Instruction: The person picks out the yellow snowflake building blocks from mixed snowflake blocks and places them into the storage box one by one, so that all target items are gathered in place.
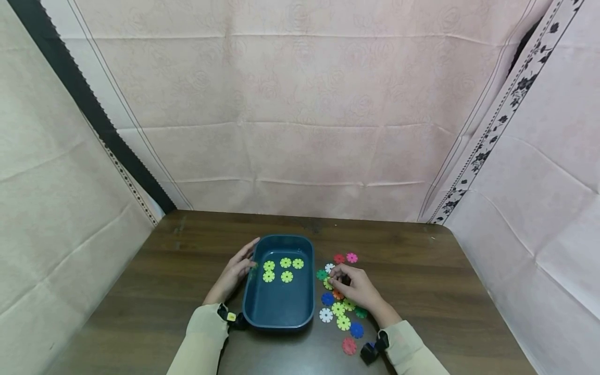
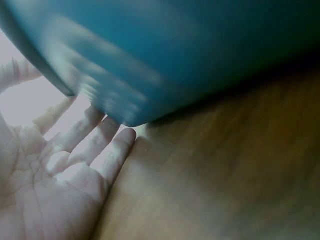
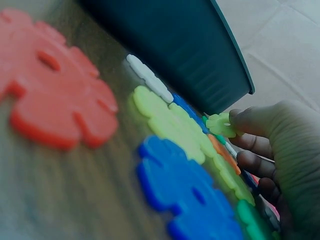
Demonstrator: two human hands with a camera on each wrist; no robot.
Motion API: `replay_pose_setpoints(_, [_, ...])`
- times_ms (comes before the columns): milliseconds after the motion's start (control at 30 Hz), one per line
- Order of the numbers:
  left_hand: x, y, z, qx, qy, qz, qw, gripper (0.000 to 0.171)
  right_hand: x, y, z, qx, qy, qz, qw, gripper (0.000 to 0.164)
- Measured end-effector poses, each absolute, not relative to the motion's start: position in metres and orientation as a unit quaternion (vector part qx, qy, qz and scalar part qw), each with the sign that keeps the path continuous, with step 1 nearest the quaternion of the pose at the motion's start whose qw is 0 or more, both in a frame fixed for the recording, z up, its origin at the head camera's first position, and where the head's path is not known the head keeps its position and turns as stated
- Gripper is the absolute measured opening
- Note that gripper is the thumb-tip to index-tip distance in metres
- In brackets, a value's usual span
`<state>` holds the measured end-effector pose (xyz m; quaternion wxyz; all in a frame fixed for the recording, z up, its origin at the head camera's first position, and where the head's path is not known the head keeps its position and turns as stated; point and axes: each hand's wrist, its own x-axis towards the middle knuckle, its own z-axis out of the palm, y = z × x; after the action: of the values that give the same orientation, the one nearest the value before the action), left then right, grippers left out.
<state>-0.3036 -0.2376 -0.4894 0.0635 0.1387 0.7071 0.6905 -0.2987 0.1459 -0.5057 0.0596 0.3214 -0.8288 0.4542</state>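
My left hand (image 1: pixel 234 271) rests against the left side of a dark blue plastic tray (image 1: pixel 279 319). In the left wrist view the fingers (image 2: pixel 92 145) lie fairly straight against the tray's outer wall (image 2: pixel 165 60). Several yellow-green flower-shaped pieces (image 1: pixel 287 276) lie flat inside, toward the tray's far half. Right of the tray, my right hand (image 1: pixel 358 286) pinches a yellow-green flower-shaped piece (image 3: pixel 220 125) between thumb and fingers, above the loose pieces. The right wrist view shows it raised off the table, near the tray's outer wall.
Loose flower-shaped pieces lie scattered right of the tray: blue (image 1: pixel 357 329), white (image 1: pixel 325 315), red (image 1: pixel 349 346), green (image 1: pixel 321 274), pink (image 1: pixel 351 257) and more yellow-green (image 1: pixel 344 323). Some overlap. Pale cloth (image 1: pixel 300 104) hangs behind and beside the brown wooden table (image 1: pixel 422 312).
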Motion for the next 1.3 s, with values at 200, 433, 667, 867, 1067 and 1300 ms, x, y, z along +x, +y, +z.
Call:
replay_pose_setpoints(200, [-0.305, -0.239, -0.492, 0.148, 0.707, 0.689, 0.059, 0.063, -0.301, 0.145, -0.501, 0.297, -0.819, 0.487, 0.064, 0.009])
replay_pose_setpoints(433, [-0.302, -0.239, -0.493, 0.15, 0.71, 0.686, 0.058, 0.062, -0.307, 0.142, -0.48, 0.298, -0.807, 0.506, 0.054, 0.006])
replay_pose_setpoints(667, [-0.3, -0.238, -0.491, 0.138, 0.705, 0.693, 0.061, 0.062, -0.318, 0.127, -0.45, 0.337, -0.81, 0.479, 0.025, 0.007])
replay_pose_setpoints(867, [-0.3, -0.237, -0.488, 0.138, 0.708, 0.691, 0.057, 0.062, -0.33, 0.105, -0.423, 0.42, -0.803, 0.422, -0.018, 0.012])
replay_pose_setpoints(1067, [-0.301, -0.237, -0.489, 0.129, 0.705, 0.694, 0.063, 0.062, -0.344, 0.08, -0.411, 0.464, -0.823, 0.323, -0.053, 0.011])
replay_pose_setpoints(1300, [-0.302, -0.239, -0.491, 0.133, 0.702, 0.697, 0.061, 0.062, -0.353, 0.051, -0.416, 0.492, -0.851, 0.162, -0.092, 0.004])
